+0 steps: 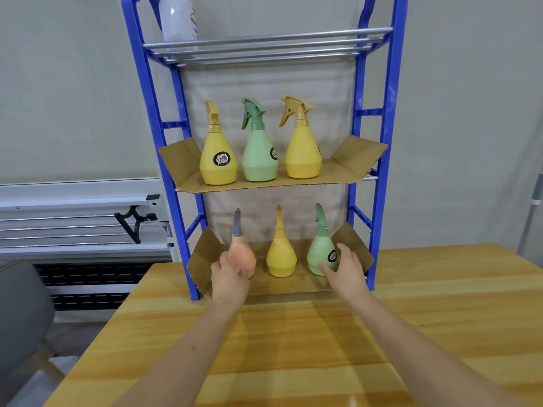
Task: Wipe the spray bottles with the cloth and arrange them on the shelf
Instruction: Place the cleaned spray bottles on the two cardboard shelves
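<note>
A blue shelf rack (385,142) stands on the wooden table (293,348). On its bottom shelf my left hand (229,279) grips an orange spray bottle (242,254) with a grey nozzle. My right hand (346,268) rests with spread fingers on the side of a green spray bottle (321,252). A yellow spray bottle (281,254) stands between them. The middle shelf carries a yellow bottle (218,160), a green bottle (259,154) and another yellow bottle (302,151). No cloth is in view.
Cardboard sheets (349,171) line the middle and bottom shelves. A white bottle (177,19) stands on the top shelf of metal rods. A white rail unit (79,212) runs along the wall at left. A grey chair (20,312) is at the lower left.
</note>
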Action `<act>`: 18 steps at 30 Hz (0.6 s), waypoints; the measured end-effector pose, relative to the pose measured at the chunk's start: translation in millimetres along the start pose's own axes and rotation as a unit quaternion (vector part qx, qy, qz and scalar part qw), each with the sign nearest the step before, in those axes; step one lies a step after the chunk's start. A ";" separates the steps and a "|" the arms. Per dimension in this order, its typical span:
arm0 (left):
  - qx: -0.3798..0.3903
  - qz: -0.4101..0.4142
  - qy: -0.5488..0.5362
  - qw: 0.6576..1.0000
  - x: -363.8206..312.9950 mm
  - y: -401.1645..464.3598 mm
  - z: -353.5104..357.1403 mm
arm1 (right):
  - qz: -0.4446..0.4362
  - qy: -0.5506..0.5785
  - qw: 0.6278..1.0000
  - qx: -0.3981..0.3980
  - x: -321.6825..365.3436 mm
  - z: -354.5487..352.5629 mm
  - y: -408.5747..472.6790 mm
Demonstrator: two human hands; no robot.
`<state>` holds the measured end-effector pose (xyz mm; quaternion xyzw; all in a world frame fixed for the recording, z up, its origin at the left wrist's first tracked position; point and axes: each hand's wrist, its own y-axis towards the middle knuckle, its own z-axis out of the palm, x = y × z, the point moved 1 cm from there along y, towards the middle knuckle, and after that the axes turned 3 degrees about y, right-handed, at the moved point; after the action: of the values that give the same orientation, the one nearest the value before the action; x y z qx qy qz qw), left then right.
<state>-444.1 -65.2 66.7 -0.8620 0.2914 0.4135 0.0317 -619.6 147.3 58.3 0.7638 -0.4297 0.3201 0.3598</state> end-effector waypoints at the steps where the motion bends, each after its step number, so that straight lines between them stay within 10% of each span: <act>1: -0.005 0.009 -0.003 1.000 -3.2 -5.2 -3.0 | -0.022 -0.006 1.000 -0.017 2.7 -3.8 -4.5; 18: -0.170 0.284 -0.095 0.939 -154.8 -25.0 -113.1 | -0.319 0.000 0.936 -0.145 143.3 -88.8 -9.8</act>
<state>-427.9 -4.2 249.4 -0.6924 0.4457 0.5286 -0.2063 -565.9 163.1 217.7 0.8003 -0.2048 0.1227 0.5500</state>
